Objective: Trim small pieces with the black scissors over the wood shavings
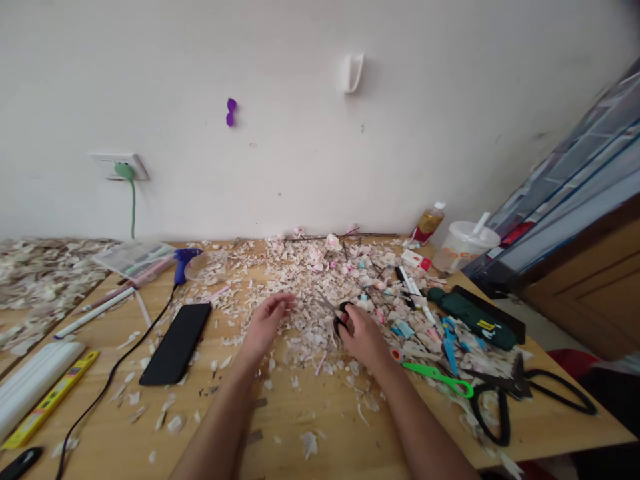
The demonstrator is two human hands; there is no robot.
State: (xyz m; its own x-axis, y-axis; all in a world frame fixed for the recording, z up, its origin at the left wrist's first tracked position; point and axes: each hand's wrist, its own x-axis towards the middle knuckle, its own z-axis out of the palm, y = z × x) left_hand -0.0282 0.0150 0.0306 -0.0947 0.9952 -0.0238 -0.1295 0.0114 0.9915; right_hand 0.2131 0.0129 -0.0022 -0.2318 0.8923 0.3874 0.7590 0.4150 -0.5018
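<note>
My right hand (364,335) has its fingers in the black handles of a pair of small scissors (329,306). The blades point up and to the left, over a heap of pale petal-like scraps (307,333). Facing them from the left is my left hand (270,323), its thumb and fingers drawn together in a pinch just above the scraps. Whatever lies between those fingertips is too small to make out. Behind the hands, pink-white artificial blossoms (333,242) on thin dark twigs lie among the scraps near the wall.
On the left are a black phone (176,344), a blue glue gun (186,264) with its cord, and a yellow utility knife (53,399). Green scissors (440,378), large black-handled shears (500,407), a dark green pouch (473,319), a lidded cup (465,247) and a bottle (429,223) stand or lie right.
</note>
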